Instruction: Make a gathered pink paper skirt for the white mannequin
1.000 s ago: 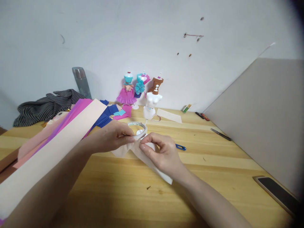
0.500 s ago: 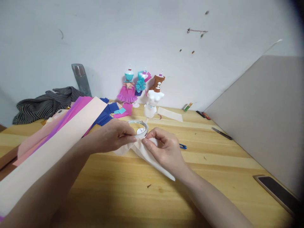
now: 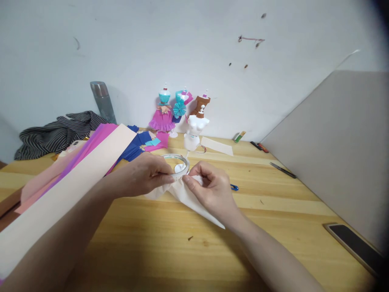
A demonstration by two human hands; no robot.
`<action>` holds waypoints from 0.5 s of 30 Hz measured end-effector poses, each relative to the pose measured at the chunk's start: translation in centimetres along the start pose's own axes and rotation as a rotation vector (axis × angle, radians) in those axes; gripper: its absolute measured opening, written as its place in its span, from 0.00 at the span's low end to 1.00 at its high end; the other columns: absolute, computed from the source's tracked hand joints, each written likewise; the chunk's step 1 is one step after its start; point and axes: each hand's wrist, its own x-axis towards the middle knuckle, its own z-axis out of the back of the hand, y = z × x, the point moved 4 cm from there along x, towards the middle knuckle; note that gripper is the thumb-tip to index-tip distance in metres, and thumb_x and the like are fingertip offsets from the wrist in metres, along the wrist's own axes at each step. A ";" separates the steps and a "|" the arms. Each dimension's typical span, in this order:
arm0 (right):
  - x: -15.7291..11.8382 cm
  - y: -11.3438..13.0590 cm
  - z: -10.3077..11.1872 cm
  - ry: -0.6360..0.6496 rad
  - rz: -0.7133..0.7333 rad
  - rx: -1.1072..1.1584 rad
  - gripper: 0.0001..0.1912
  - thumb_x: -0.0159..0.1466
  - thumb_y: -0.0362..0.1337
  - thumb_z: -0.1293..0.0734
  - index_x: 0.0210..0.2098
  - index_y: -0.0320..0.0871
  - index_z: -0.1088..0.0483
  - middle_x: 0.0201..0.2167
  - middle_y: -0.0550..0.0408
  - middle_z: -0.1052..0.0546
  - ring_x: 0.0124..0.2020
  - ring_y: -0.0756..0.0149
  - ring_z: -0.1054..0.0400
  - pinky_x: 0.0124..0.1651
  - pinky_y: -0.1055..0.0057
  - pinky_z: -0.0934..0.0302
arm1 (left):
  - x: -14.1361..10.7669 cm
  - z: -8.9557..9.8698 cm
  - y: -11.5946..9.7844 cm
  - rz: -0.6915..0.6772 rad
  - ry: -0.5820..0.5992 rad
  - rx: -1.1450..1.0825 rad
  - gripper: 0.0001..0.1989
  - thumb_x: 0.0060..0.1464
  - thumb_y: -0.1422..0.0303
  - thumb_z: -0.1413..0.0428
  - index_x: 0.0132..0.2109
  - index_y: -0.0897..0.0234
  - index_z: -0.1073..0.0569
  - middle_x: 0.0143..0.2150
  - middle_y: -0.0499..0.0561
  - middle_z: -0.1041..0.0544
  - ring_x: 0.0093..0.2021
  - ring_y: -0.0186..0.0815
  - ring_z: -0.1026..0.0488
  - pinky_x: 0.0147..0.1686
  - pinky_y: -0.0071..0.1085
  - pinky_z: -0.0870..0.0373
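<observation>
My left hand [image 3: 148, 172] is closed on a roll of tape [image 3: 186, 163] and on the gathered top edge of a white crepe paper piece [image 3: 194, 200]. The tape ring stands out beyond my left fingers, over the table. Pinching the same paper edge close to the ring is my right hand [image 3: 211, 184], its thumb and forefinger pressed together. The paper hangs below both hands, pleated at the top and flaring to a point at the right. Just behind the ring stands a small white dress form [image 3: 196, 127].
Several dressed mini mannequins [image 3: 163, 109] stand by the wall. Crepe paper sheets [image 3: 100, 162] lie at the left, beside a striped cloth [image 3: 54, 136] and a bottle [image 3: 103, 101]. At the right are a knife [image 3: 282, 170], a phone [image 3: 354, 247] and a blue-handled tool [image 3: 234, 187].
My right hand has shifted very slightly, and the paper's right tip has risen a little. My left hand keeps its hold on the tape and paper.
</observation>
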 end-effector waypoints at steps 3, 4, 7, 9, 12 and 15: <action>0.1 0.1 0.1 -0.006 0.009 -0.014 0.09 0.56 0.35 0.33 0.22 0.41 0.35 0.16 0.62 0.35 0.18 0.75 0.45 0.21 0.77 0.52 | 0.0 0.0 0.0 0.001 0.005 -0.004 0.16 0.57 0.66 0.50 0.22 0.66 0.37 0.21 0.44 0.40 0.24 0.27 0.43 0.25 0.25 0.47; 0.1 0.2 0.1 -0.008 0.019 -0.021 0.09 0.56 0.35 0.33 0.22 0.41 0.35 0.16 0.62 0.35 0.18 0.75 0.45 0.21 0.77 0.52 | 0.0 0.1 0.0 0.001 0.007 -0.005 0.16 0.57 0.66 0.51 0.22 0.66 0.38 0.20 0.44 0.40 0.24 0.27 0.43 0.25 0.25 0.47; 0.1 0.5 0.2 -0.018 0.067 -0.062 0.09 0.57 0.35 0.33 0.22 0.42 0.36 0.15 0.63 0.37 0.17 0.76 0.46 0.20 0.77 0.53 | 0.0 0.0 -0.1 -0.007 0.019 0.001 0.16 0.57 0.67 0.51 0.22 0.66 0.38 0.20 0.44 0.40 0.24 0.28 0.43 0.25 0.26 0.47; -0.1 0.7 0.0 -0.031 0.121 -0.114 0.10 0.57 0.33 0.34 0.22 0.42 0.37 0.15 0.64 0.39 0.16 0.77 0.48 0.20 0.77 0.54 | 0.1 -0.3 -0.3 -0.015 0.030 0.026 0.15 0.57 0.68 0.51 0.22 0.66 0.38 0.21 0.45 0.39 0.24 0.28 0.43 0.25 0.26 0.48; -0.6 1.1 -0.4 -0.056 0.226 -0.219 0.10 0.57 0.30 0.36 0.22 0.43 0.40 0.15 0.64 0.41 0.16 0.77 0.49 0.21 0.76 0.54 | 0.3 -0.9 -0.7 -0.040 0.035 0.090 0.16 0.56 0.69 0.52 0.21 0.65 0.41 0.21 0.45 0.39 0.24 0.28 0.44 0.25 0.27 0.48; -0.6 1.2 -0.6 -0.045 0.302 -0.290 0.11 0.56 0.28 0.38 0.21 0.43 0.42 0.15 0.64 0.41 0.16 0.76 0.49 0.21 0.75 0.54 | 0.6 -1.3 -0.7 -0.067 0.046 0.116 0.17 0.55 0.71 0.52 0.20 0.65 0.45 0.19 0.43 0.44 0.23 0.27 0.46 0.25 0.27 0.50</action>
